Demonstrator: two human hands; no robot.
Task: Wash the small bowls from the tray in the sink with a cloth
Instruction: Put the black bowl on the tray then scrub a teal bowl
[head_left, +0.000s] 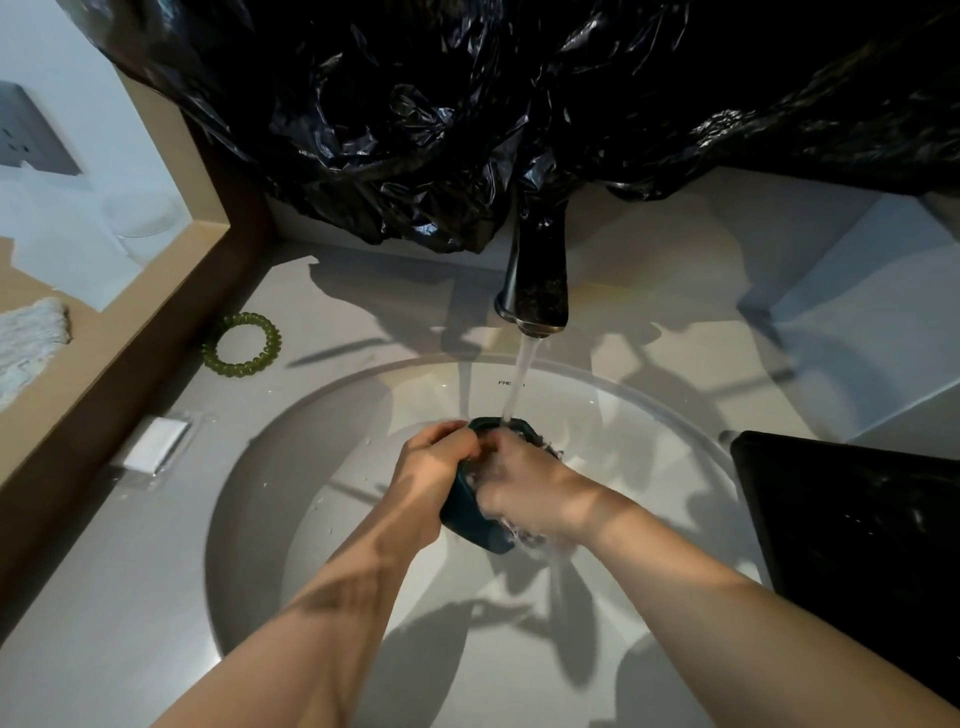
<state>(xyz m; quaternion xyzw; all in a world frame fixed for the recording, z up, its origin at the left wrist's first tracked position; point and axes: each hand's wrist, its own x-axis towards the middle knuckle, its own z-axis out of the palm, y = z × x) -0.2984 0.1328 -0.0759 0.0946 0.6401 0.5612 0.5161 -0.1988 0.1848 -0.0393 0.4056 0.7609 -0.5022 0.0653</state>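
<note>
A small dark teal bowl (475, 525) is held over the middle of the white sink (332, 415), under the running water from the dark faucet (535, 280). My left hand (431, 467) grips the bowl's left rim and side. My right hand (524, 488) is curled into the bowl from the right, wet, with water running over it. No cloth shows between my fingers; whatever is under my right hand is hidden. The black tray (857, 530) lies on the counter at the right, its contents too dark to make out.
A crumpled black plastic sheet (467, 114) hangs over the wall behind the faucet. A green coil hair tie (241, 344) and a white soap bar (156, 444) lie on the counter at the left, beside a wooden ledge (104, 364).
</note>
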